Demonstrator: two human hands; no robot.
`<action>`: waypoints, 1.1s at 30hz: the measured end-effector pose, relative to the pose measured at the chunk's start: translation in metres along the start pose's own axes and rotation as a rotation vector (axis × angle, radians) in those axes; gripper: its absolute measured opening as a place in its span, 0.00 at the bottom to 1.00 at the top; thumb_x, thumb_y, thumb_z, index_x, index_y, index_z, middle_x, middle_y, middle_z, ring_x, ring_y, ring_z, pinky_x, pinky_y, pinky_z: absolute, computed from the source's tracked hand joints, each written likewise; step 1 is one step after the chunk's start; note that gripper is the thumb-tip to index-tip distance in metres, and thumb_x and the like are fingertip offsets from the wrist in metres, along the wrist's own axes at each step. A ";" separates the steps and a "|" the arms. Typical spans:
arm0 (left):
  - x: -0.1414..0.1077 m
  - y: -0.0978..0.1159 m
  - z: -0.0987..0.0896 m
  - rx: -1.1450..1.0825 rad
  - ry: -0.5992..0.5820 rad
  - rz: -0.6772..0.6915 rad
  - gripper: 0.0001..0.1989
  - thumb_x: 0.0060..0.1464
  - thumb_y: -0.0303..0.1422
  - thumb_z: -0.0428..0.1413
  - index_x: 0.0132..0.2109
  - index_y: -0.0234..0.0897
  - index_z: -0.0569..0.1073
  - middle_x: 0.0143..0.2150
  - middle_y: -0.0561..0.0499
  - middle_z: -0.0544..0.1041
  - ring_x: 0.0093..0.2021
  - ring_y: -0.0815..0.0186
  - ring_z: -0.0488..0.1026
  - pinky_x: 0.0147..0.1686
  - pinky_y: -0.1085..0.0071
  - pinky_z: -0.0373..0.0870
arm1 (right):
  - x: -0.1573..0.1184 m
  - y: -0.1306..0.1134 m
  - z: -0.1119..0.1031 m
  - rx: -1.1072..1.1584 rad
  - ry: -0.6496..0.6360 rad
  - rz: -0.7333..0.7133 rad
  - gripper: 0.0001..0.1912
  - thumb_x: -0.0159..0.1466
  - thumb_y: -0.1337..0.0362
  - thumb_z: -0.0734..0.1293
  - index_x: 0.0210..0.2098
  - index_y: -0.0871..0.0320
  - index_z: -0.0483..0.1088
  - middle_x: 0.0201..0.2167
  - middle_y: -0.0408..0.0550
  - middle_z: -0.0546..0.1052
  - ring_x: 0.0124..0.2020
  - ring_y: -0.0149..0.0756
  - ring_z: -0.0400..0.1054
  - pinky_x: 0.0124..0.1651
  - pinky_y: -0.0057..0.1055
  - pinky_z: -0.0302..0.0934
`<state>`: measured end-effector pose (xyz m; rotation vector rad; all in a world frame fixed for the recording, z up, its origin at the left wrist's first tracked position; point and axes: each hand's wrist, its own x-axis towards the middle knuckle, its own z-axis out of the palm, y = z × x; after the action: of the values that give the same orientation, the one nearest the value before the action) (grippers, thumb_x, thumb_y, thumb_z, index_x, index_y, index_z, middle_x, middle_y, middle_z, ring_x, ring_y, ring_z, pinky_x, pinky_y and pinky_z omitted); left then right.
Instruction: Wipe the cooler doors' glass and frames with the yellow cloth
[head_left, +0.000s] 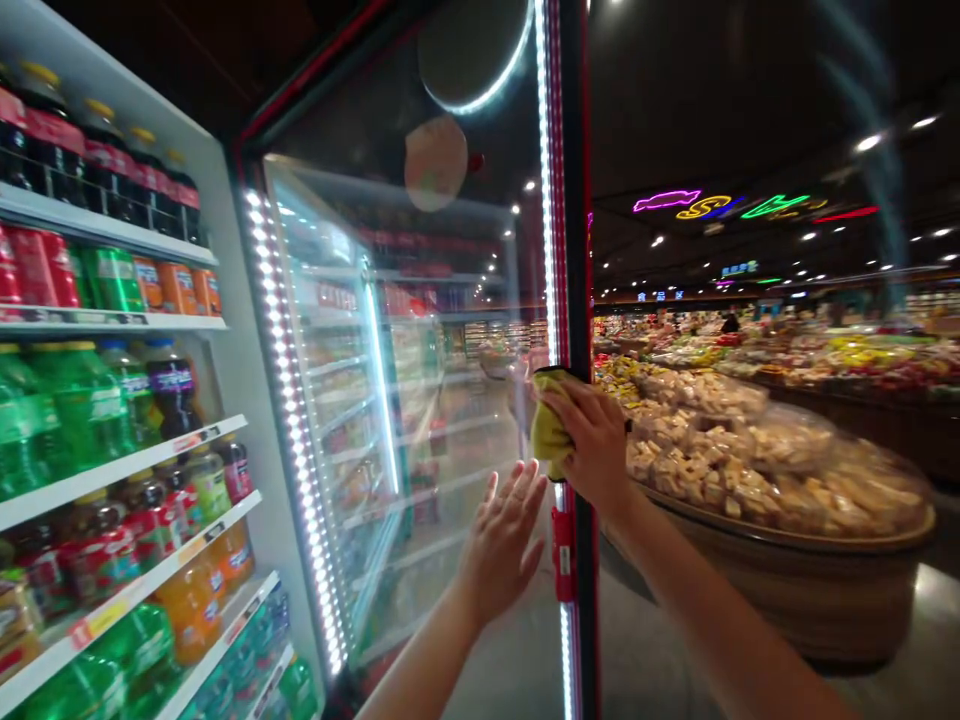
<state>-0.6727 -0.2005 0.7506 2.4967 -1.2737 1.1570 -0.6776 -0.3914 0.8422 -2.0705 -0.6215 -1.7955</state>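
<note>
A glass cooler door (465, 370) stands swung open in front of me, with a dark frame and a strip of white lights along its edge. My right hand (596, 435) is closed on a yellow-green cloth (551, 425), pressed against the lit edge of the door frame. Lower and to the left, my left hand (502, 545) has its fingers stretched out against or close to the inner side of the glass. Whether its palm touches the glass I cannot tell. A red fitting (562, 555) sits on the door edge just below the cloth.
At left, cooler shelves (127, 590) hold several rows of soda bottles (105, 400) and cans (112, 280). Another light strip (289, 440) runs down the hinge side. Beyond the door at right stands a round wooden display bin (765, 570) heaped with bagged goods (750, 440).
</note>
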 end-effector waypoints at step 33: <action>0.146 -0.232 0.065 0.188 0.416 0.241 0.41 0.63 0.27 0.53 0.76 0.42 0.42 0.74 0.41 0.57 0.75 0.53 0.52 0.72 0.47 0.53 | -0.015 0.128 0.103 -0.590 -0.080 -0.082 0.26 0.59 0.70 0.69 0.56 0.49 0.71 0.60 0.49 0.75 0.64 0.45 0.65 0.69 0.46 0.53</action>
<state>-0.4126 -0.1728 0.8562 2.0871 -1.4199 1.8115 -0.5257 -0.4488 0.8159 -2.5251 -0.2033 -2.1421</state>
